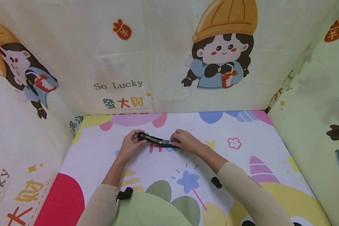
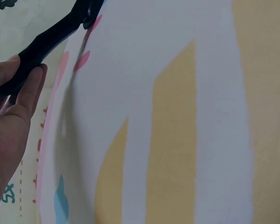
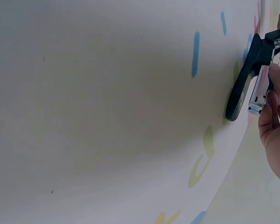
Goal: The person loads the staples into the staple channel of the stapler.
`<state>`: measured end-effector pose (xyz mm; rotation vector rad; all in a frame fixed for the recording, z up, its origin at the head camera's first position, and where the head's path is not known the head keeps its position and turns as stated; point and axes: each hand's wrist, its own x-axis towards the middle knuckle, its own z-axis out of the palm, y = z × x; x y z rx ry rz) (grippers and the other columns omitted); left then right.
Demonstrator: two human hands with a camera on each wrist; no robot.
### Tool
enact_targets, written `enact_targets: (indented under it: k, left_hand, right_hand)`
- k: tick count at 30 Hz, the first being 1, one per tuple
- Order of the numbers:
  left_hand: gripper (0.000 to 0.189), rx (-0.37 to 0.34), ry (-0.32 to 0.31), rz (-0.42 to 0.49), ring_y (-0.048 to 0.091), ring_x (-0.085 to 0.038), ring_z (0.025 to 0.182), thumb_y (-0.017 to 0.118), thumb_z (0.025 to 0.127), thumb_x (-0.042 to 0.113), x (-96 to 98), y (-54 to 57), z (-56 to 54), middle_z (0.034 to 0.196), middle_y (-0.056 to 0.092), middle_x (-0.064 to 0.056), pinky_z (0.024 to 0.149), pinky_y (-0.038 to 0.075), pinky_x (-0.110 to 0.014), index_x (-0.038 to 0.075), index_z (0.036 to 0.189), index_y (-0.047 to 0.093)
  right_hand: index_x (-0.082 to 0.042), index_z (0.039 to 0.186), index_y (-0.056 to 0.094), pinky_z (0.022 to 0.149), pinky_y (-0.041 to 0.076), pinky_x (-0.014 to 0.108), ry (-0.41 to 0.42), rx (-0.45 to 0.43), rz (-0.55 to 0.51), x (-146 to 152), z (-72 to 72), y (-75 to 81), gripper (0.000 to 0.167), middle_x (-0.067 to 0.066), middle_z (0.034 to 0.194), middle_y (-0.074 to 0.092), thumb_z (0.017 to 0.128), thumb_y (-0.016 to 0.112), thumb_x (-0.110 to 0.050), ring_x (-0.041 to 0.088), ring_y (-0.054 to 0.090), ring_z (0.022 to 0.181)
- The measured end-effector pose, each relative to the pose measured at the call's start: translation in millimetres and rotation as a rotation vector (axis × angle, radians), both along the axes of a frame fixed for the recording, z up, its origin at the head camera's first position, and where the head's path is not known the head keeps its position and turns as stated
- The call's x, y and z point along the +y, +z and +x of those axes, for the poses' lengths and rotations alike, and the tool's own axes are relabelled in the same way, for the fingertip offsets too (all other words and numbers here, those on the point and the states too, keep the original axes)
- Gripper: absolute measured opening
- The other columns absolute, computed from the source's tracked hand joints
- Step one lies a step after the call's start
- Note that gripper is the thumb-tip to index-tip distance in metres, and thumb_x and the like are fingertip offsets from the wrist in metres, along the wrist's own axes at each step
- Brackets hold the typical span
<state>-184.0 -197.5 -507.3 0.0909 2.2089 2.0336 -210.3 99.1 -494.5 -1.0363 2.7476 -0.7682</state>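
Observation:
A black stapler is spread wide, its two long parts lying almost in one line. My left hand grips its left end, thumb on the near side. In the left wrist view that end of the stapler lies between thumb and fingers of the left hand. At the other end my right hand pinches the silver metal staple channel. Beside the channel, a black arm of the stapler stands apart from it. Fingers of the right hand partly cover the channel.
Beneath the hands is a table with a colourful cartoon cloth. Printed fabric walls rise at the back and both sides. Black wrist-camera pieces stick out near each sleeve.

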Motion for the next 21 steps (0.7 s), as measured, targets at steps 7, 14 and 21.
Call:
enact_targets:
  k: [7, 14, 21]
  left_hand:
    - [0.05, -0.008, -0.01, 0.01, 0.069, -0.01, 0.111, 0.074, 0.092, -0.002, -0.1, 0.0, 0.0, 0.139, 0.06, -0.03, 0.088, 0.058, -0.018, -0.006, 0.138, 0.053]
    - [0.05, -0.008, -0.009, -0.005, 0.068, -0.013, 0.113, 0.074, 0.092, -0.001, 1.0, 1.0, 0.1, 0.138, 0.06, -0.029, 0.088, 0.058, -0.018, -0.006, 0.138, 0.054]
    - [0.05, -0.006, -0.003, -0.018, 0.068, -0.021, 0.116, 0.074, 0.093, -0.001, 0.5, 1.4, 0.2, 0.138, 0.061, -0.029, 0.088, 0.058, -0.018, -0.006, 0.138, 0.053]
  right_hand:
    - [-0.011, 0.105, 0.076, 0.078, 0.053, 0.026, 0.015, 0.027, 0.008, 0.3, 1.5, 1.4, 0.012, 0.003, 0.097, 0.064, 0.094, 0.076, -0.015, 0.014, 0.055, 0.086]
    - [-0.011, 0.102, 0.076, 0.078, 0.052, 0.025, 0.026, 0.056, -0.001, 1.4, 2.6, 1.8, 0.01, 0.002, 0.095, 0.064, 0.093, 0.077, -0.015, 0.014, 0.055, 0.086]
    - [-0.011, 0.103, 0.076, 0.079, 0.053, 0.026, 0.037, 0.072, 0.0, 2.2, 3.0, 0.5, 0.011, 0.003, 0.096, 0.064, 0.093, 0.078, -0.014, 0.015, 0.056, 0.088]
